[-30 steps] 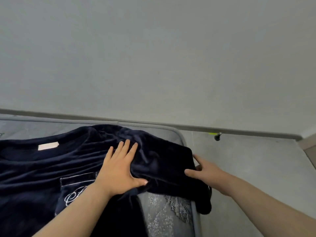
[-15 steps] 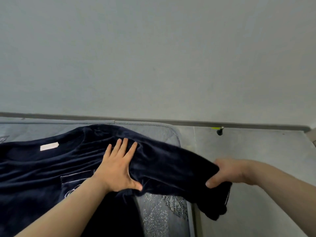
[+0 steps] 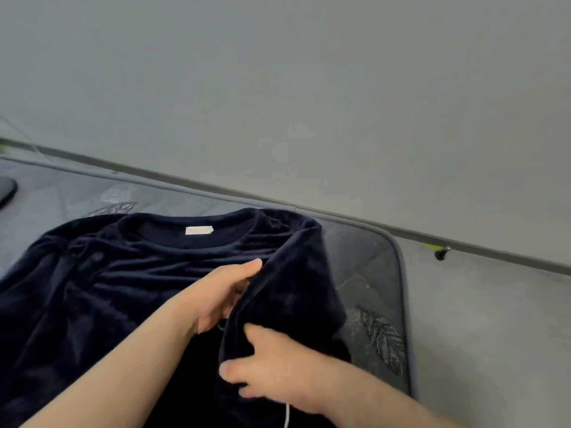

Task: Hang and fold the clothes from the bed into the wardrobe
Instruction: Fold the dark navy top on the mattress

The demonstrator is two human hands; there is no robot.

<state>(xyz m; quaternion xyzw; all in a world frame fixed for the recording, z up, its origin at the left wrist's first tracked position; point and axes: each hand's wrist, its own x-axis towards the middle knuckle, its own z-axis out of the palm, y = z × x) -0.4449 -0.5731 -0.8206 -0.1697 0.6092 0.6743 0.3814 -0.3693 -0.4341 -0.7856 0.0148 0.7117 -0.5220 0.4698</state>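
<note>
**navy velvet top on the mattress, sleeve pinched across its chest**

far left of the grip, a dark rounded object (image 3: pixel 5 190) sits at the frame's edge, too cropped to identify. from there the grey mattress (image 3: pixel 367 257) runs rightward: quilted, faintly shiny, stitched with silvery leaf shapes, its edge piped and its far corner rounded.

the navy top (image 3: pixel 102 288) lies spread on that mattress, front up, left of and beneath the grip. it is deep navy, nearly black, with a plush velvety pile that catches light in soft ridges along its creases. its round neckline lies beyond the grip, with a small pale rectangular label (image 3: pixel 199 230) sewn inside.

the left hand (image 3: pixel 221 293) lies edge-on over the chest of the top, just left of and beyond the grip. its fingers are stretched out fairly straight and loose, closing on nothing, their tips tucked beneath the fold of cloth.

the sleeve (image 3: pixel 293 288) is folded inward from the shoulder, draping in a thick soft band down to the grip. the right hand (image 3: pixel 272 367) clasps its lower end, thumb on top of the fabric and fingers curled round the edge beneath it.

a thin white cord (image 3: pixel 287 417) shows just below that wrist.

right of the grip, past the mattress corner, lies smooth grey floor (image 3: pixel 488 335). beyond it a dark skirting strip (image 3: pixel 494 250) meets a plain pale wall (image 3: pixel 309 88), and a small black object (image 3: pixel 440 254) with a green tip sits there.
</note>
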